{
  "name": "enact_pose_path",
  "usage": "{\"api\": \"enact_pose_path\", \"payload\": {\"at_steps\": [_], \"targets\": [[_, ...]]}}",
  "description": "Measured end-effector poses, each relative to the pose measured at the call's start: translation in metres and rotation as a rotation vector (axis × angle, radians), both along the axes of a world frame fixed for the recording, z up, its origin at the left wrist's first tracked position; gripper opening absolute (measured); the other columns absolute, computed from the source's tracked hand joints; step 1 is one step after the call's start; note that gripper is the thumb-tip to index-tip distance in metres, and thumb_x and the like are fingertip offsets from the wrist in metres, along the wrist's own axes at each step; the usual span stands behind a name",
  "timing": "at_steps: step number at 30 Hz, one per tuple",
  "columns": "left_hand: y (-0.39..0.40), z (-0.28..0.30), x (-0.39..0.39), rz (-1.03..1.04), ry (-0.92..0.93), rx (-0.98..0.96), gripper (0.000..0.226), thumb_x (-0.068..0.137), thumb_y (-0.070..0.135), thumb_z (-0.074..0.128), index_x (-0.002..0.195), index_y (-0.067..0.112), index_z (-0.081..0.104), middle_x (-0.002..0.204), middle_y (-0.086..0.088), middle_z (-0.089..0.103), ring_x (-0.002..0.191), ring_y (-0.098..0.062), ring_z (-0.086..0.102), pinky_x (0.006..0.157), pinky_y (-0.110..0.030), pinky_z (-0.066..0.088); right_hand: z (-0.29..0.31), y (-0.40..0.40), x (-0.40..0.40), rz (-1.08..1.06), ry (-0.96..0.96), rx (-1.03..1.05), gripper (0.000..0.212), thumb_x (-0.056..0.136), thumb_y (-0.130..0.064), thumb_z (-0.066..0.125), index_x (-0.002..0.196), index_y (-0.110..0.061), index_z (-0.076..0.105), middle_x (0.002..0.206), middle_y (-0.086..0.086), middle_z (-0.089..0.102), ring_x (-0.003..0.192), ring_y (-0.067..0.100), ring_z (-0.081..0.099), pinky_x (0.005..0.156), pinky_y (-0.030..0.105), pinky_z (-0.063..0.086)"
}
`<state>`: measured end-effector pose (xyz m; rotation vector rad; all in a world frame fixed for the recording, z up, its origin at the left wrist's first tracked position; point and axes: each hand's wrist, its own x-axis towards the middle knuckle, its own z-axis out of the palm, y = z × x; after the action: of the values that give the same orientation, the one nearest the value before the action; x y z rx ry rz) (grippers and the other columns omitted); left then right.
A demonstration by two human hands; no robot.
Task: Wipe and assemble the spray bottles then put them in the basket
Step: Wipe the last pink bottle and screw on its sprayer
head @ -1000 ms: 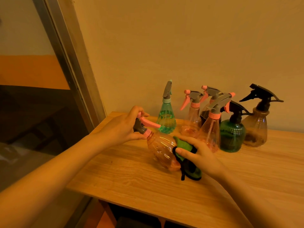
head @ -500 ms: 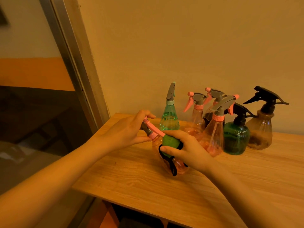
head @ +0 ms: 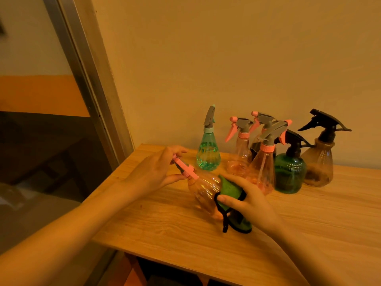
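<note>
Now the left hand [head: 153, 172] pinches the bottle [head: 203, 191] at its neck; its body slants down-right into the cloth [head: 229, 194] the right hand [head: 250, 205] grips.

place: home-like room | cues: wooden table [head: 309, 234]; plain wall [head: 226, 58]; metal door frame [head: 86, 79]

A clear pink spray bottle [head: 203, 193] was held tilted above the table's [head: 165, 230] left part, a green cloth [head: 231, 191] pressed against it; six assembled bottles [head: 266, 153] were stood along the back edge.
</note>
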<state>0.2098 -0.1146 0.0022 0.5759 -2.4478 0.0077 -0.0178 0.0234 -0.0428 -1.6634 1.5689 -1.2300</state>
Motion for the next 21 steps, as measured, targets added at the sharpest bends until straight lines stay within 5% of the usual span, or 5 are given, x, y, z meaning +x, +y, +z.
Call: {"api": "enact_pose_path", "payload": {"at_steps": [3,6,10,13,21], "targets": [[0.003,0.004,-0.004,-0.062,0.007,0.09,0.065,0.072,0.046,0.069,0.125,0.032,0.035,0.127,-0.003,0.054,0.108,-0.005,0.054,0.084,-0.014,0.047,0.003,-0.007,0.001,0.017,0.157,-0.026,0.056,0.073,-0.05,0.065,0.123,-0.05,0.04,0.123,-0.027,0.046,0.114,-0.012,0.043,0.095,0.013,0.039],[0.007,0.014,-0.008,-0.105,0.13,0.529,0.039,0.076,0.063,0.057,0.105,0.043,0.041,0.134,0.018,0.041,0.116,0.007,0.047,0.091,-0.012,0.046,0.003,-0.011,0.002,0.0,0.239,-0.037,0.066,0.073,-0.054,0.063,0.133,-0.042,0.039,0.126,-0.024,0.045,0.117,-0.008,0.041,0.1,0.016,0.037],[0.005,0.024,-0.022,0.065,0.439,0.991,0.019,0.098,0.028,0.046,0.097,0.012,0.055,0.102,0.006,0.058,0.093,-0.01,0.061,0.073,-0.014,0.053,-0.002,-0.01,0.008,-0.052,0.285,-0.085,0.07,0.076,-0.049,0.068,0.138,-0.034,0.041,0.13,-0.022,0.042,0.12,-0.008,0.037,0.096,0.005,0.03],[-0.001,0.032,-0.021,0.235,0.353,1.076,0.011,0.092,0.01,0.056,0.101,0.01,0.062,0.101,-0.009,0.063,0.092,-0.018,0.064,0.076,-0.025,0.054,-0.006,-0.008,0.015,-0.066,0.314,-0.101,0.072,0.076,-0.047,0.07,0.14,-0.031,0.041,0.132,-0.023,0.039,0.121,-0.009,0.033,0.094,-0.001,0.023],[-0.004,0.035,-0.017,0.265,0.153,0.968,0.024,0.095,0.007,0.049,0.112,0.022,0.057,0.116,-0.008,0.059,0.097,-0.016,0.061,0.076,-0.025,0.053,-0.004,-0.01,0.022,-0.086,0.328,-0.111,0.07,0.078,-0.052,0.065,0.141,-0.031,0.041,0.13,-0.026,0.034,0.12,-0.01,0.03,0.098,0.005,0.024]]}}
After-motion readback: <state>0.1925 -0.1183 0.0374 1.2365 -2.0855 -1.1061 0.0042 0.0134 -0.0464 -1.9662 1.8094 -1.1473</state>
